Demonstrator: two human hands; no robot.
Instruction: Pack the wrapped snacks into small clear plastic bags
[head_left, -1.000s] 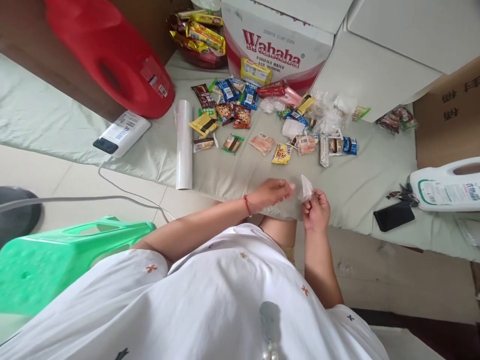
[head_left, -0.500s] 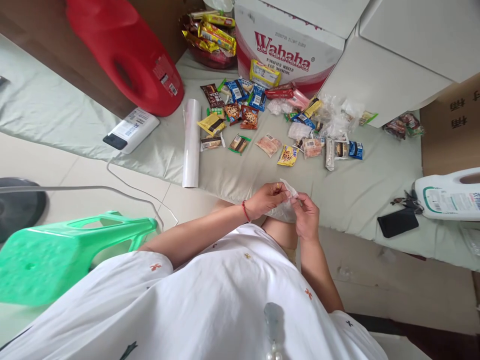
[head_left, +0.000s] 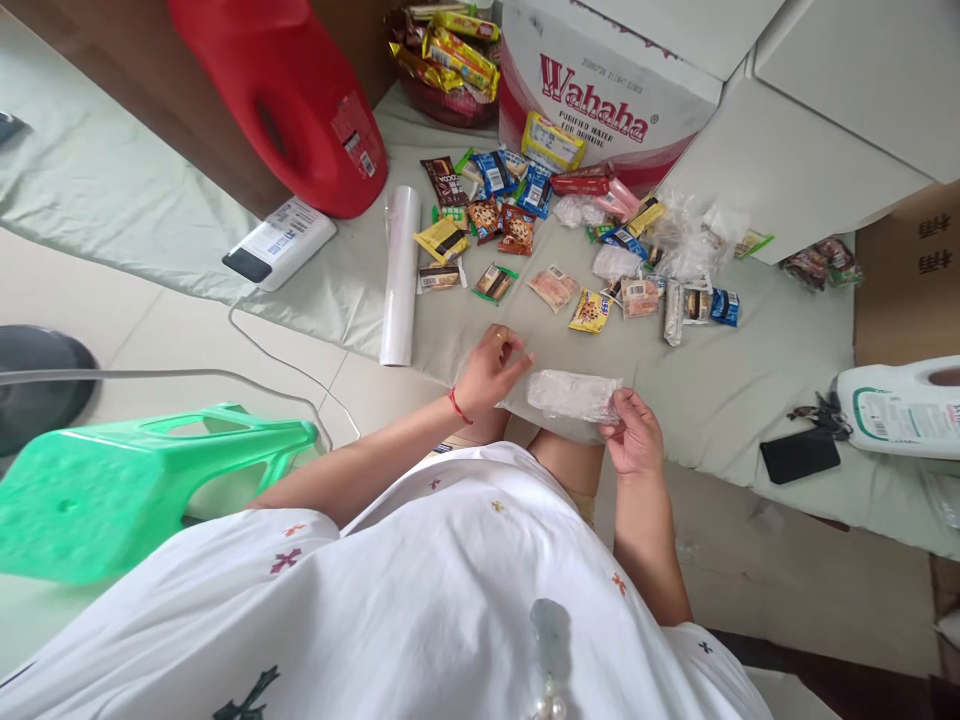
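Observation:
A clear plastic bag [head_left: 568, 395] is stretched out flat between my two hands, just above the near edge of a pale green sheet [head_left: 720, 390]. My left hand [head_left: 491, 368] pinches its left end with fingers closed. At the bag's right end my right hand [head_left: 636, 435] grips it with curled fingers. Several small snack packets [head_left: 555, 288] lie scattered on the sheet beyond my hands. A roll of clear film [head_left: 400, 273] lies to the left of them.
A red jug [head_left: 300, 90] and a white device [head_left: 279, 242] lie at the back left. A Wahaha carton [head_left: 600, 95] and white boxes [head_left: 817, 110] stand behind the snacks. A black phone [head_left: 799, 455] and white jug [head_left: 900, 405] lie right. A green stool [head_left: 127, 490] sits left.
My hands came together on the small clear bag, then drew apart, spreading it wide between them. The view shifted slightly down and left.

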